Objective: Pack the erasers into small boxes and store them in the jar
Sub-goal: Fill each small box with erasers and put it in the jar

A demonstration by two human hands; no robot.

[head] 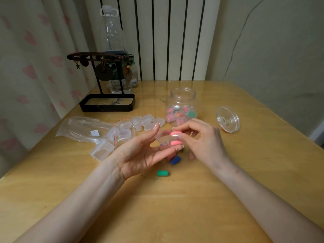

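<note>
Nearest the bottom of the frame, your two bare forearms reach in over the wooden table (192,207). A green eraser (163,173) lies on the table just below centre. A blue eraser (175,160) lies just above it, partly under your hands.

Your left hand (140,155), palm up at centre, cradles a small clear box (162,138) between the thumb above and the curled fingers beneath. Your right hand (201,139) pinches a pink eraser (176,133) at its fingertips, right at the open box. A second pink eraser (175,142) sits just below it against your left fingertips; I cannot tell whether it is already inside the box.

Left of centre, an open empty box (101,149) lies on the table, touching a clear plastic bag (82,128). The bag has a red seal line and a small white sticker whose writing is too small to read. A cluster of closed empty boxes (140,122) spreads from the bag's mouth toward the jar (181,102). The jar stands open above centre, with several filled boxes at its bottom. Its lid (228,119) lies apart at the right.

In the upper left stands a black jewellery stand (107,102). Behind it are a tall clear bottle (114,32) with an unreadable green label and a smaller container bearing a barcode sticker (134,82).
</note>
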